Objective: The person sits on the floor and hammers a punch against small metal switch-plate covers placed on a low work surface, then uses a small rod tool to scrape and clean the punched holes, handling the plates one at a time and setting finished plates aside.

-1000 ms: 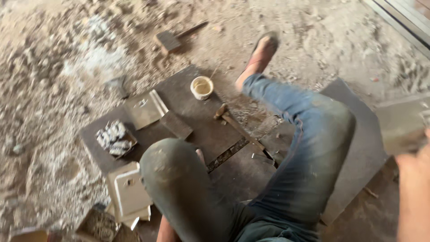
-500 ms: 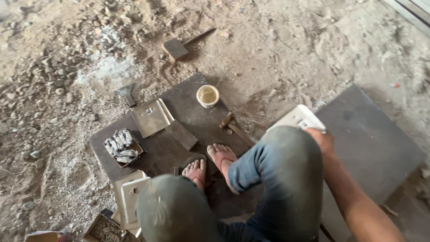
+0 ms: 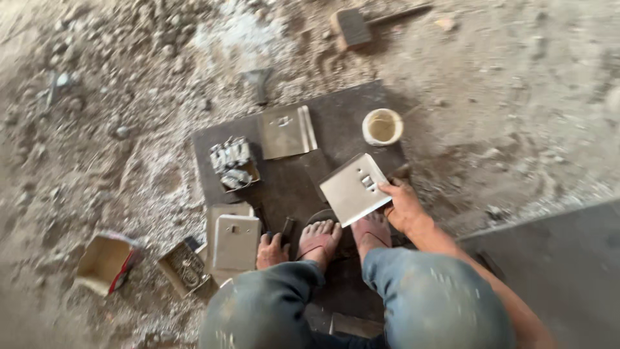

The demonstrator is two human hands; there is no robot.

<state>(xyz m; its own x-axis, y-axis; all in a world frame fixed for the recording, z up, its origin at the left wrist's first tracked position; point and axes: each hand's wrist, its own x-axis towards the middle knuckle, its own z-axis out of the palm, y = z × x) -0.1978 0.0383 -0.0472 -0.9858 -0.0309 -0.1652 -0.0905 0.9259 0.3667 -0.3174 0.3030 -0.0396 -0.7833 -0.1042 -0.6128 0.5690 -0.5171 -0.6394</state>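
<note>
My right hand pinched the plate by its edge, near the cup; thin, stiff, light, I judged. Left hand gripped a dark tool.

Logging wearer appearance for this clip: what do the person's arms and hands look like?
Both hands are bare: no gloves, rings or watch show. The right hand leads into a bare, sleeveless forearm. Only the left hand shows; its arm is hidden behind the knee.

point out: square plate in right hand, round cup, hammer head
square plate [image 3: 352,189], head view, middle of its flat face
round cup [image 3: 382,126], head view, its inside
hammer head [image 3: 352,28], head view, top of the block
</note>
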